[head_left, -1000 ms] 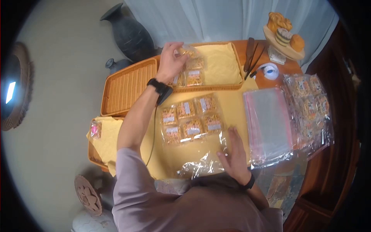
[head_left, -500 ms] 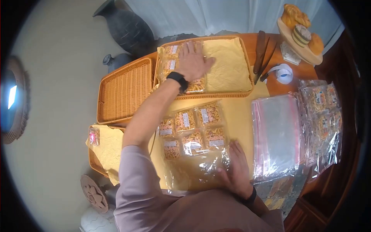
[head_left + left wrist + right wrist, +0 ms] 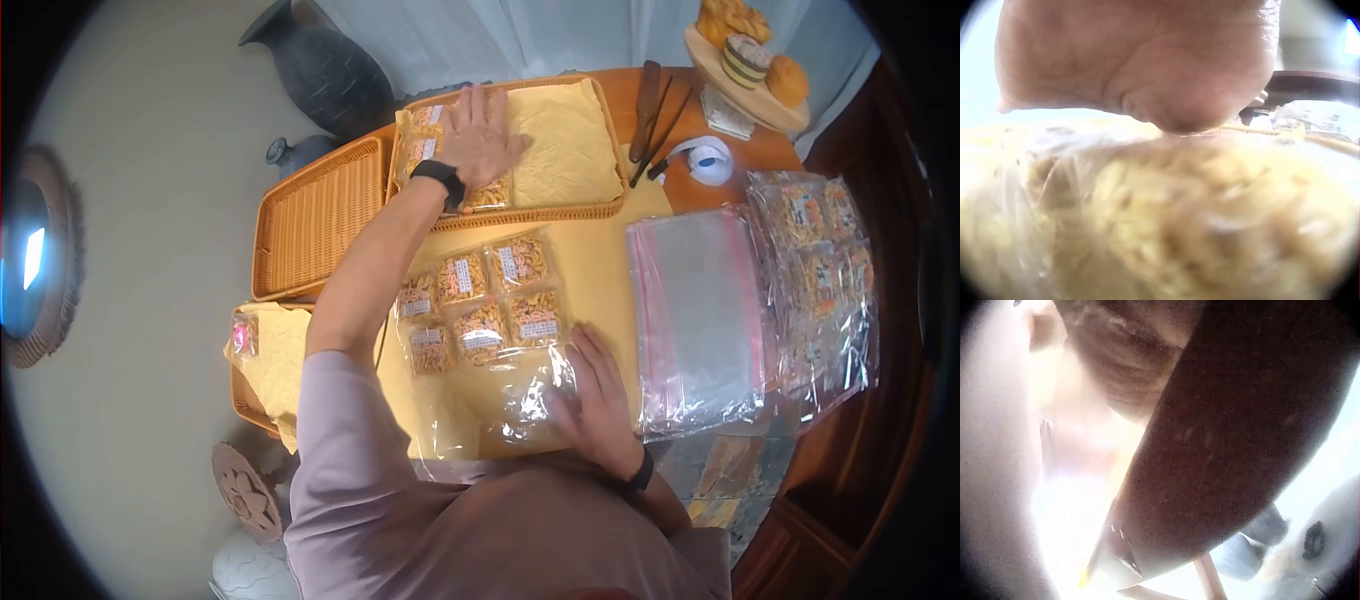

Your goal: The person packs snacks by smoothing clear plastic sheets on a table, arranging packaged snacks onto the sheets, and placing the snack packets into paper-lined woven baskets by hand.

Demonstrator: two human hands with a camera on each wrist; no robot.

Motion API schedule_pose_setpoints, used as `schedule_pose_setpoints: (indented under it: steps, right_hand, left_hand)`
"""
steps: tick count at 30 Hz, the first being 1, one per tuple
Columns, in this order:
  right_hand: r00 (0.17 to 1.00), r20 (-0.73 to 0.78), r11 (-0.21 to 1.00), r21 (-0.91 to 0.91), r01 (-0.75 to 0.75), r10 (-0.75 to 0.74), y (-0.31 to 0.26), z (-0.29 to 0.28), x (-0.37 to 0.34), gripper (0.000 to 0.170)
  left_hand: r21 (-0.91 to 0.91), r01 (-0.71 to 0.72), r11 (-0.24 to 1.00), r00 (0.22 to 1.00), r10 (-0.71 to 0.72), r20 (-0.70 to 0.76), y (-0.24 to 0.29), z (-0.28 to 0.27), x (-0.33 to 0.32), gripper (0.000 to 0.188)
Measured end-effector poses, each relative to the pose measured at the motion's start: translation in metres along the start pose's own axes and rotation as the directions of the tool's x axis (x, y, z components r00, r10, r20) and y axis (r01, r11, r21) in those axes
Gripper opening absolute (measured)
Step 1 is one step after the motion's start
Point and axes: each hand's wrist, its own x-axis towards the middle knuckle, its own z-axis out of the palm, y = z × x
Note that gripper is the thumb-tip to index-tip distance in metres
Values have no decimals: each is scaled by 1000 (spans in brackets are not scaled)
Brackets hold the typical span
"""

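Note:
My left hand (image 3: 480, 140) lies flat with spread fingers over snack packs (image 3: 424, 150) in the cloth-lined wicker basket (image 3: 545, 212). In the left wrist view, the heel of the palm (image 3: 1147, 69) is right above a blurred clear-wrapped snack pack (image 3: 1197, 219). My right hand (image 3: 603, 410) rests, fingers extended, at the right edge of a large clear plastic bag (image 3: 470, 400). That bag lies flat on the yellow cloth, with two rows of labelled snack packs (image 3: 480, 330) in its far part. The right wrist view shows mostly the dark table edge (image 3: 1210, 437), overexposed around it.
Left of the lined basket stands a bare wicker basket (image 3: 320, 220); a lower cloth-lined one (image 3: 275, 365) holds a small pink packet (image 3: 243, 335). To the right lie flat clear bags (image 3: 695, 310), filled snack bags (image 3: 820, 260), a tape roll (image 3: 708, 162) and dark tongs (image 3: 650, 110).
My left hand has gone from holding a pack with bent fingers at the basket to lying flat on the packs there. The right hand has stayed by the bag's edge.

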Motion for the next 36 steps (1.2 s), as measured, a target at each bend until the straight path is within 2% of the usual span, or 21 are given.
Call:
schedule_pose_setpoints:
  steps: [2, 3, 5, 7, 9, 10, 11, 13, 14, 16, 19, 21, 22, 23, 24, 25, 27, 28, 30, 34, 36]
  right_hand:
    - [1000, -22, 1000, 2, -1, 1, 1, 2, 0, 59]
    - [1000, -19, 1000, 2, 4, -4, 1, 2, -2, 58]
    - [1000, -21, 1000, 2, 3, -3, 1, 3, -3, 56]
    - [1000, -13, 1000, 1, 12, -12, 2, 2, -2, 55]
    - [998, -30, 999, -14, 51, -51, 2, 3, -4, 55]
    - [998, -45, 999, -4, 46, -47, 2, 4, -5, 55]
    - [999, -17, 999, 9, 44, -44, 3, 5, -6, 55]
    - [996, -66, 998, -28, 63, -65, 6, 9, -8, 56]
    - [995, -76, 997, -38, 63, -66, 6, 10, -9, 58]
    - [995, -69, 997, -38, 69, -72, 4, 10, -11, 59]
    - [993, -71, 995, -49, 89, -93, 7, 12, -10, 60]
    - [993, -73, 993, -73, 92, -97, 7, 12, -10, 61]
    - [992, -64, 992, -81, 99, -105, 7, 12, -11, 62]
    - [992, -52, 991, -76, 109, -113, 7, 12, -12, 62]
    - [993, -53, 992, -72, 104, -108, 8, 12, -12, 63]
    - [993, -56, 993, -70, 99, -103, 8, 13, -11, 64]
    - [995, -42, 994, -58, 92, -95, 6, 13, -11, 66]
    - [996, -50, 996, -45, 71, -73, 6, 12, -10, 67]
    - [998, -38, 998, -35, 56, -57, 5, 13, -11, 68]
    - [999, -42, 1000, -20, 21, -22, 4, 13, -10, 68]
    - [999, -46, 1000, -24, 17, -18, 6, 13, -11, 68]
  left_hand:
    - [124, -148, 981, 983, 133, 125, 15, -16, -24, 80]
    - [125, -159, 979, 982, 143, 128, 16, -16, -31, 80]
    - [134, -144, 980, 945, 96, 312, 11, -12, -44, 77]
    - [61, -113, 992, 968, 96, 234, -1, 6, -43, 74]
    - [243, -202, 949, 979, 186, 84, -10, 14, -39, 70]
    - [326, -267, 907, 949, 307, -75, -12, 15, -44, 69]
    - [313, -252, 916, 957, 284, -61, -14, 19, -51, 69]
    - [40, -378, 925, 851, 364, -379, -3, -3, -78, 72]
    - [37, -360, 932, 862, 348, -369, 4, -19, -102, 72]
    - [-412, -302, 860, 946, 216, -242, 28, -52, -175, 63]
    - [-638, -214, 740, 965, 261, -21, 47, -75, -282, 43]
    - [-717, -14, 697, 957, 217, 192, 53, -67, -346, 36]
    - [-752, -71, 655, 944, 288, 162, 52, -51, -373, 41]
    - [-791, 23, 611, 935, 268, 233, 60, -42, -398, 39]
    - [-788, 102, 607, 919, 245, 308, 68, -34, -416, 39]
    - [-721, 118, 682, 919, 199, 339, 82, -33, -430, 42]
    - [-418, -180, 890, 982, 184, -30, 107, 27, -456, 46]
    - [-424, -172, 889, 984, 174, -36, 113, 38, -455, 46]
    - [-236, -156, 959, 982, 125, -142, 125, 50, -454, 54]
    - [-184, -174, 968, 976, 145, -161, 132, 57, -444, 58]
    - [-372, -281, 885, 960, 260, -106, 133, 66, -446, 62]
